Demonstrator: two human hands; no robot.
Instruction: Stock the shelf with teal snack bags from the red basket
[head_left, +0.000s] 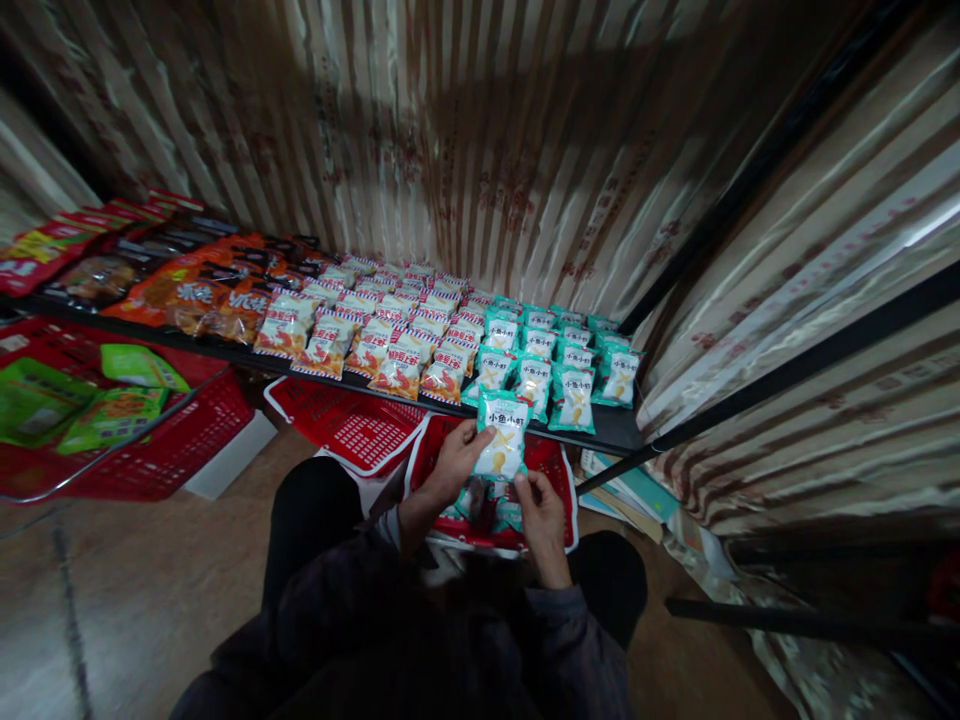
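A small teal-and-white snack bag (501, 440) is held upright between my two hands, its printed front towards me. My left hand (454, 462) pinches its left edge, with the thumb on the front. At the bag's lower right corner, my right hand (541, 515) grips with thumb and fingers. Right below is a red plastic basket (568, 500) with more teal bags (508, 512) inside, partly covered by my hands. Just beyond the held bag, rows of matching teal snack bags (534, 382) stand on a black shelf (600, 428).
Left along the shelf are red-and-white snack bags (397, 368), orange packs (202, 295) and red packs (52, 255). A red basket (202, 425) with green packs stands at the left. Behind hangs a pleated curtain (450, 130); a black post (780, 365) slants at the right.
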